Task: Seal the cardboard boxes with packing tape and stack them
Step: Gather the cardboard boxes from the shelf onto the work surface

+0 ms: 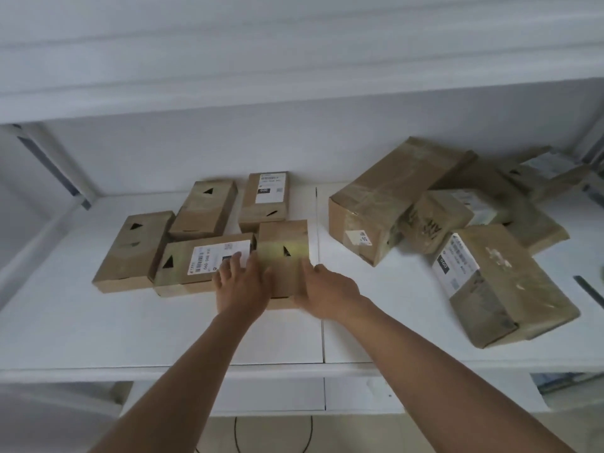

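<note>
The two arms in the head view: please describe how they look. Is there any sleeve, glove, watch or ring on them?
Both arms are bare as far as the frame shows: no sleeve is visible on either forearm. The left hand and the right hand wear no gloves. No watch, bracelet or ring can be seen, though the picture is somewhat blurred, so a thin ring could be missed. No markings show on them.

Labels you can partly read

Just past your left fingers (236,258), the flat box's white label (219,258) shows a barcode; its upside-down print is too blurred to read.
</note>
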Demonstrator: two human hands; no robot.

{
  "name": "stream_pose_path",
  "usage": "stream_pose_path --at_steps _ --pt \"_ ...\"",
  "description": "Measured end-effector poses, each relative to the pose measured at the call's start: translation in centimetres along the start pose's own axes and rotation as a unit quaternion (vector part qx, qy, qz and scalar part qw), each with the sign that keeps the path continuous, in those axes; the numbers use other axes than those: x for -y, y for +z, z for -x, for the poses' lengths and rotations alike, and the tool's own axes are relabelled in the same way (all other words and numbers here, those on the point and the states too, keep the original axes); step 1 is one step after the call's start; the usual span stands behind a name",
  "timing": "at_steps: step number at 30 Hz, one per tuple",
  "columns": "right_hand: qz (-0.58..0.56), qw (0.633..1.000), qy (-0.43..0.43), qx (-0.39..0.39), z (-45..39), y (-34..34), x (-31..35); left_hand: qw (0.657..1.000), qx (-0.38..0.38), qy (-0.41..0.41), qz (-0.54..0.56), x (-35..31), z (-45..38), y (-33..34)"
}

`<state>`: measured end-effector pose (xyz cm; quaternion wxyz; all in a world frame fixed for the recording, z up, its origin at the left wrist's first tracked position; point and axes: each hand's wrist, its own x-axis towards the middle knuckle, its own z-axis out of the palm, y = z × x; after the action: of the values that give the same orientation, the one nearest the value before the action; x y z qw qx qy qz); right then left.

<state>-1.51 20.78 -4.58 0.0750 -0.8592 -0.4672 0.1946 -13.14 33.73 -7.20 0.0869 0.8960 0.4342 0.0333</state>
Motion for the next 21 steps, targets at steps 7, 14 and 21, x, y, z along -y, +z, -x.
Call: stream_pose_path --at_steps 7,14,21 --pt "0.067 0.935 0.123 -0.325 2.6 -8.0 -11.1 0.974 -0.043 0.196 0.101 -11.5 -2.4 -2.0" --pt "0.103 0.979 0.11 -0.134 2.0 -9.1 -18.1 0.981 0.051 0.188 0.009 -20.1 -7.8 -1.2" --pt "0.05 0.985 0.076 -0.148 2.9 -9.8 -19.7 0.99 -0.002 0.138 0.002 -18.0 -4.7 -2.7"
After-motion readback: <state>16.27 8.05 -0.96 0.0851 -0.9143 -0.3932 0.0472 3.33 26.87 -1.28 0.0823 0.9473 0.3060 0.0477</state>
